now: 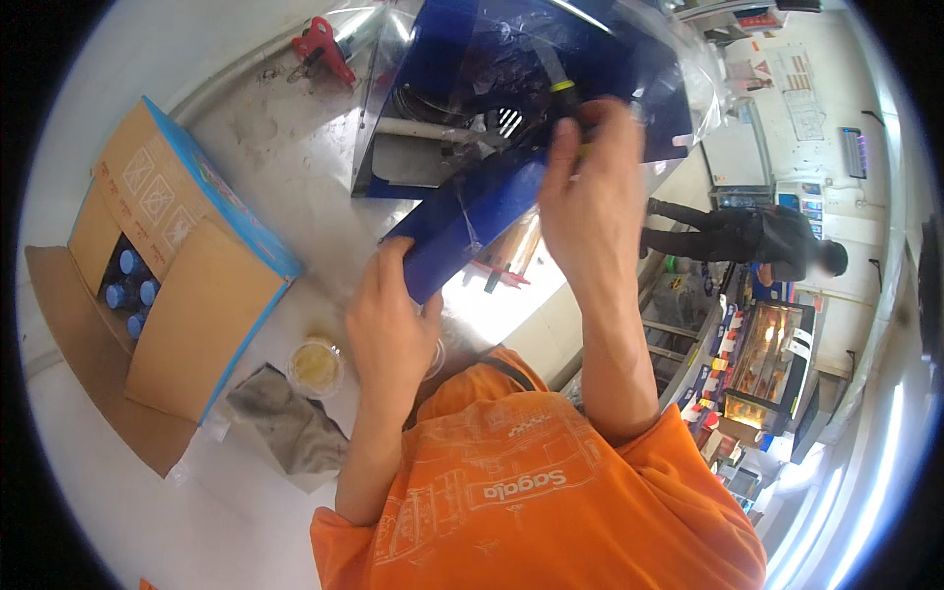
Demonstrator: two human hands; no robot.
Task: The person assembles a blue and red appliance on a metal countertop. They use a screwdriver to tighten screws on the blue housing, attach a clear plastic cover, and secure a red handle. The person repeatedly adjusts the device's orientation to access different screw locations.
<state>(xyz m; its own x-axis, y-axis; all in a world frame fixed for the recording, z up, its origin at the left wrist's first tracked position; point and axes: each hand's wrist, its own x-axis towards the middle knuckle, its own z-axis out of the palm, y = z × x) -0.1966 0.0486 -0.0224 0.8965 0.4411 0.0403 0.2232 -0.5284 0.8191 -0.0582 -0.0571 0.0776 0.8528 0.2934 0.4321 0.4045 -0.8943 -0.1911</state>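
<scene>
Worktable [280, 133] | left fingers [395, 258] pinching blue panel [472, 218] | right fingers [617, 120] gripping black-handled tool [564, 92]

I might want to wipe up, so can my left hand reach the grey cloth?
Probably yes: the grey cloth lies uncovered near your left forearm, though your left hand would likely have to let go of the blue panel first.

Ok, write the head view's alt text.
The left hand has its grip on a blue panel; the right hand holds a dark-handled tool at a blue casing. At left: an open carton of blue-capped bottles.
</scene>
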